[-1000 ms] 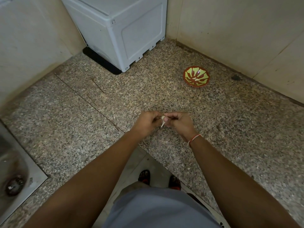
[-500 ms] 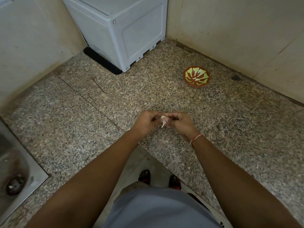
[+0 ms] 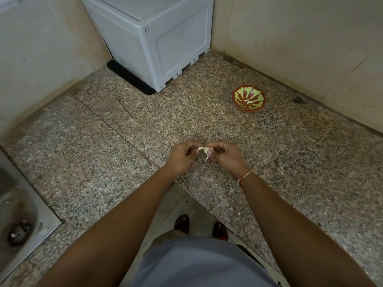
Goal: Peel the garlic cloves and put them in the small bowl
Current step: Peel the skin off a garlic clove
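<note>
Obs., standing beside the counter:

Both hands meet over the speckled granite countertop [image 3: 290, 162], just above its near edge. Garlic clove [image 3: 204, 150] sits betw. the two sets of fingertips. Left hand [image 3: 183, 157] pinches the clove's left end w/ thumb and forefinger; right hand [image 3: 224, 155] pinches the right side, other fingers curled in. Neither hand spread.

Clove: small, pale cream, partly stripped by the look of it. A thin curl of skin [image 3: 206, 157] hangs down from it, tapering to a point; another flap lifts at upper left. Too small to tell how much skin remains.

Key relation: small bowl [image 3: 248, 100] lies up and to the right of the grip, well apart from it, near the back wall. Red-brown w/ yellow-green petal pattern; a few pale pieces inside, prob. peeled cloves. Right hand is the nearer one, w/ a bare stretch of counter betw. it and the bowl. Clove's long axis runs approx. left-right betw. the hands.

Judgement: peel in progress, not done. Once clean, right hand looks best placed for the drop, reaching forward and right.
</note>
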